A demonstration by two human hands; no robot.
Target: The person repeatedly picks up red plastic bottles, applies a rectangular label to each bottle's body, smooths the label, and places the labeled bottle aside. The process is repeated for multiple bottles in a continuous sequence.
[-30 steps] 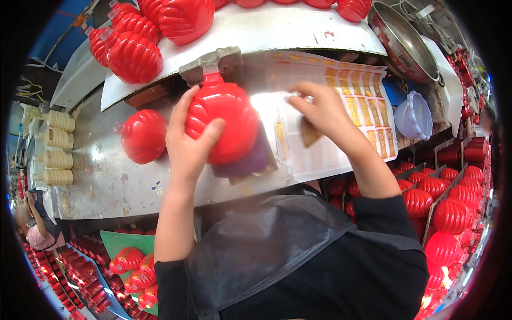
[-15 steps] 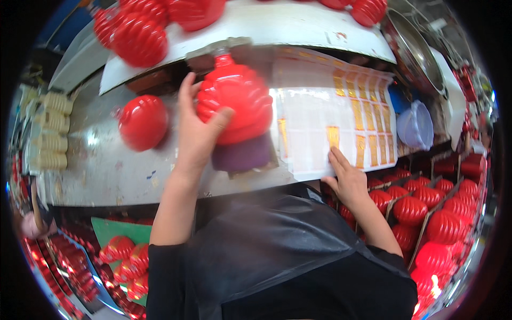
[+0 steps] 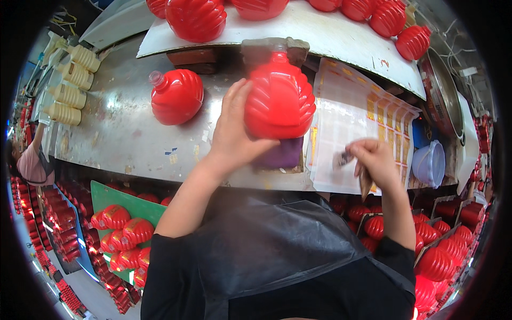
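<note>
My left hand [image 3: 232, 130] wraps round the side of a red ribbed bottle [image 3: 280, 101], which lies with its neck pointing away from me. Under its near end shows a purple cloth pad [image 3: 285, 154]; its neck lies at a grey-brown block [image 3: 301, 50]. To the right, my right hand [image 3: 376, 160] is pinched above a sheet of gold labels [image 3: 341, 114]. A gold-brown label [image 3: 365, 184] hangs from its fingers, and a dark blurred bit shows at the fingertips. A second red bottle [image 3: 178, 97] rests on the metal table, left of my left hand.
Along the back, a white shelf [image 3: 320, 34] carries several red bottles. Cream bottles [image 3: 74, 74] line the table's left end. A lavender bucket [image 3: 429, 164] and a round metal pan [image 3: 442, 90] stand at right. Below the table, crates of red bottles [image 3: 437, 264] and a green board [image 3: 98, 200] flank me.
My right hand has lifted off the sheet with a label in its fingers. My left hand has kept hold of the bottle, now steady on the pad. The whole view has shifted.
</note>
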